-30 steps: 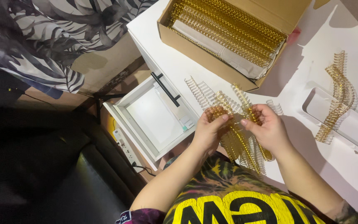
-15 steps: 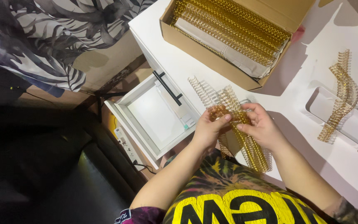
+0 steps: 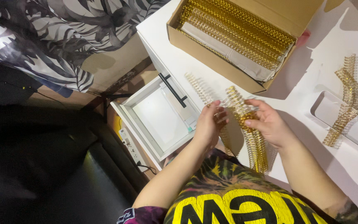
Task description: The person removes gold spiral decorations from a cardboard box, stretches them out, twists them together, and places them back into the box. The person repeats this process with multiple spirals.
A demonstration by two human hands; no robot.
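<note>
Since half a second ago our hands have drawn together on the bundle of gold wire binding combs (image 3: 245, 124), its long axis running from the cardboard box (image 3: 212, 54) back toward the counter (image 3: 170, 45) edge at our chest. Our right hand (image 3: 270, 124) and left hand (image 3: 208, 124) close their fingers around its upper end; a loose comb (image 3: 347, 103) lies well apart at the right, the open drawer (image 3: 158, 118) off the left edge.

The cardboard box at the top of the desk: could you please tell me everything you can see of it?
The box is plain brown cardboard, rectangular and shallow, its flaps open. It lies flat and askew on the white desk, near the desk's far edge. Rows of gold wire binding combs fill it, over a pale paper sheet that shows along the near side. Something reddish pokes out behind its right corner, too hidden to identify. Neither hand touches it; both are lower down, on loose combs.
</note>
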